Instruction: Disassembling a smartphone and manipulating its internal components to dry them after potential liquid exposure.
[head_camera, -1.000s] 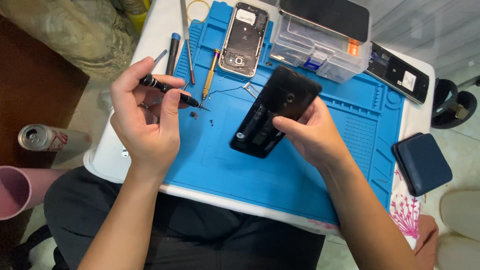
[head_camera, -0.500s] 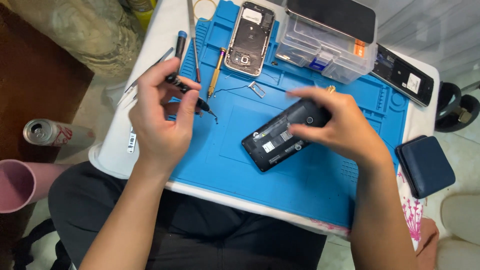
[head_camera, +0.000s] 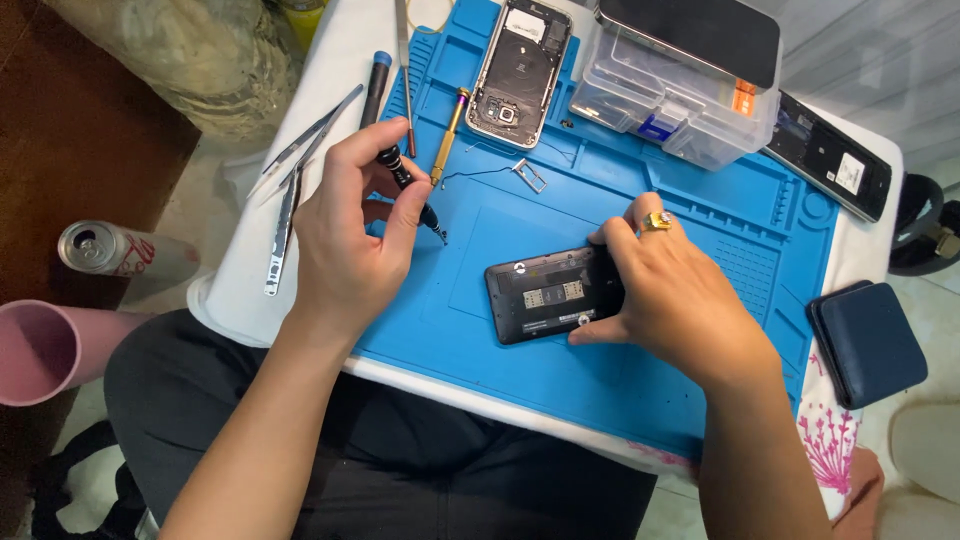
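My left hand (head_camera: 350, 235) grips a small black precision screwdriver (head_camera: 412, 195), its tip pointing down at the blue work mat (head_camera: 480, 370). My right hand (head_camera: 668, 295), with a gold ring on one finger, presses an opened black phone (head_camera: 545, 293) flat on the mat, inner side up with its card slots showing. The right end of the phone is hidden under my fingers. The screwdriver tip is a short way left of the phone and apart from it.
On the mat's far side lie a gold-handled screwdriver (head_camera: 447, 135), a stripped phone frame (head_camera: 520, 70) and a small tray piece (head_camera: 530, 175). A clear parts box (head_camera: 670, 105) carries a dark phone. Tweezers (head_camera: 300, 150), a can (head_camera: 120, 250), a pink cup (head_camera: 40, 350), a navy case (head_camera: 868, 342).
My right hand lowered the black phone from a tilted, lifted position to lie flat on the mat. My left hand kept the screwdriver, shifting slightly.
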